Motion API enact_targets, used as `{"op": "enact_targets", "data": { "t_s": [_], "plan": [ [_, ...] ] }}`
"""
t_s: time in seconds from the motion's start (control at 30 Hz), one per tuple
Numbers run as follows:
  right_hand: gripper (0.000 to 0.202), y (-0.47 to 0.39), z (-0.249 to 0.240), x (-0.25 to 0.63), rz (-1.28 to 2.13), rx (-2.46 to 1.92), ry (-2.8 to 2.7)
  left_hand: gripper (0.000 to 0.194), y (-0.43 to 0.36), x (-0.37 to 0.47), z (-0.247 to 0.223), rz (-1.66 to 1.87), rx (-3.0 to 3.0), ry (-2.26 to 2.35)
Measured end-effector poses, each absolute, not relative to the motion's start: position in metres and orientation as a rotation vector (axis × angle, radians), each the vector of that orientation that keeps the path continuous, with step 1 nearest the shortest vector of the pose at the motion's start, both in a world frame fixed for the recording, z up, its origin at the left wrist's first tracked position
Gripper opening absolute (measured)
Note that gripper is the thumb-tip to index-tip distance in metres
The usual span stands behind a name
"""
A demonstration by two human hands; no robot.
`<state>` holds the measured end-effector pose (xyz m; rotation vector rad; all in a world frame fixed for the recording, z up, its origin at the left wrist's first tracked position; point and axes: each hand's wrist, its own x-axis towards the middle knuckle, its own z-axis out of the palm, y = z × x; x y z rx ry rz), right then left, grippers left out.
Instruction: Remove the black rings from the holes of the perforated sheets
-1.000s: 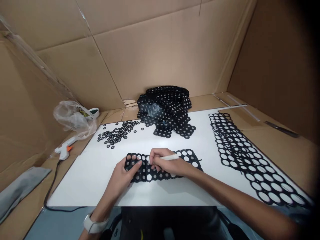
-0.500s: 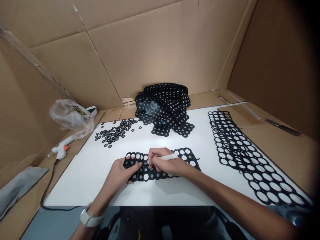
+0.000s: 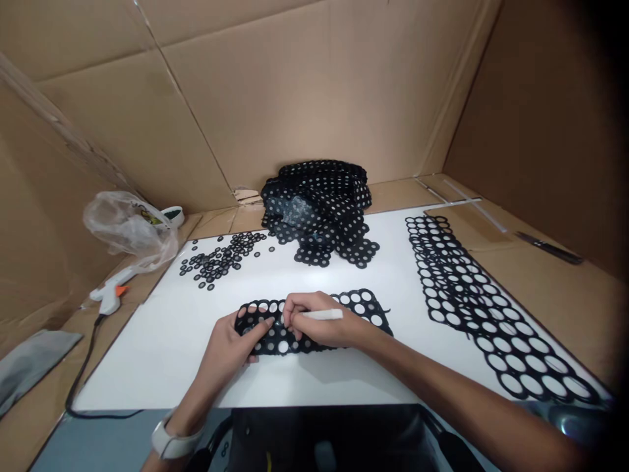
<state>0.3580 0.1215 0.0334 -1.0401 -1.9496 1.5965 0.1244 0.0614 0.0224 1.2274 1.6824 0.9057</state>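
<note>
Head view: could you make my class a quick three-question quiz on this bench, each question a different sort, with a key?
1. True or false: the right hand holds the white stick.
2. Multiple choice. The left hand grips:
A. a plastic bag
B. the black sheet of rings
C. a glue gun
3. Fill the gap: As the camera sees it, the loose small rings lie on the ___ side of the white board.

Key: 1. True; 2. B; 3. left
</note>
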Motion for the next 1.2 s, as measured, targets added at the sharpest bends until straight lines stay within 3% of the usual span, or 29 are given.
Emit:
{"op": "enact_targets", "data": {
  "t_s": [0.3, 0.43, 0.53, 0.67, 0.87, 1.03, 1.2],
  "plan": [
    [0.02, 0.118, 0.033, 0.353, 1.332, -0.939, -2.114, 0.049, 0.056, 0.125, 0.024, 0.962, 1.224, 1.599],
    [0.017, 0.119, 0.034, 0.358, 1.609, -0.953, -1.91, 0.052, 0.057, 0.126, 0.023, 0.97, 1.203, 1.673],
    [0.014, 0.12, 0.033, 0.367, 1.637, -0.972, -1.831, 0.049, 0.059, 0.123, 0.026, 0.919, 1.209, 1.668],
    [0.014, 0.12, 0.035, 0.378, 1.641, -0.945, -1.801, 0.042, 0.073, 0.111, 0.05, 0.756, 1.419, 1.568],
    [0.015, 0.118, 0.042, 0.386, 1.634, -0.939, -1.887, 0.039, 0.132, 0.105, 0.096, 0.227, 1.652, 1.311],
    [0.014, 0.115, 0.038, 0.385, 1.612, -0.98, -1.867, 0.03, 0.157, 0.124, 0.093, 0.072, 1.757, 1.232],
    [0.015, 0.114, 0.031, 0.379, 1.634, -1.005, -1.814, 0.032, 0.135, 0.127, 0.075, 0.182, 1.844, 1.247]
  ]
}}
